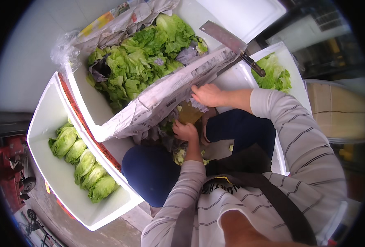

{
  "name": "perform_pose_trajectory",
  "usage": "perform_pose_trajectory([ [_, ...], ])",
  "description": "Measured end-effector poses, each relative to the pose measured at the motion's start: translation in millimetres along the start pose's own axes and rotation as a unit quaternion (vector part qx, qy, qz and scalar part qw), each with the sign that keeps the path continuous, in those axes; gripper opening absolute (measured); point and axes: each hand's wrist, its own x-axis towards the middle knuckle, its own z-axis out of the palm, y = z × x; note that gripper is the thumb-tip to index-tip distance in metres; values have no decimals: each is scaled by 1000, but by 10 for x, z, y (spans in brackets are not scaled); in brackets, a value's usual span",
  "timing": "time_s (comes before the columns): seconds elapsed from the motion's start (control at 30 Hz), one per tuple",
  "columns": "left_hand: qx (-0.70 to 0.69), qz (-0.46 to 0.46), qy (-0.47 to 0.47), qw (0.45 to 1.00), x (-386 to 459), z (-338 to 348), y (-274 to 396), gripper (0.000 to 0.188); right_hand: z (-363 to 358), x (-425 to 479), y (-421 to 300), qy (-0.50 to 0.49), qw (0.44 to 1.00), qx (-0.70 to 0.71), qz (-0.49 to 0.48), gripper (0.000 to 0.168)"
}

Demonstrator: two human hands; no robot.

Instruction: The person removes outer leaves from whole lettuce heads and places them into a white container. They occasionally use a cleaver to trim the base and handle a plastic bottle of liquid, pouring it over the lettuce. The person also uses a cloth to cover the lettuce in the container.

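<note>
My right hand (208, 95) has its fingers closed on a piece of crumpled printed paper (199, 105) beside the newspaper-draped box wall. Lower down, my left hand (185, 131) is curled near a dark green leaf (167, 127); whether it grips the leaf is hidden. A yellowish-brown surface (190, 113) shows between the hands. Ahead, loose leafy lettuce (133, 66) fills much of a large white foam box (91, 115). Newspaper (170, 92) hangs over the box's near wall. A cleaver (225, 37) lies across the box's right corner, its dark handle pointing toward me.
On the left, a white foam box (39, 129) holds several lettuce heads (85, 165). Another foam box (293, 61) at right contains lettuce (273, 72). Trimmed pieces (179, 156) lie between my legs. Clear plastic wrap (65, 52) bunches at the large box's left corner.
</note>
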Motion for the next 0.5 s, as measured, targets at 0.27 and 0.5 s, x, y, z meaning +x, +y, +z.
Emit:
perform_pose_trajectory([
  [0.27, -268, 269, -36, 925, 67, -709, 807, 65, 87, 45, 30, 14, 995, 97, 26, 42],
  [0.5, -227, 339, 42, 912, 272, -603, 727, 26, -91, 80, -101, -53, 993, 109, 1, 46],
])
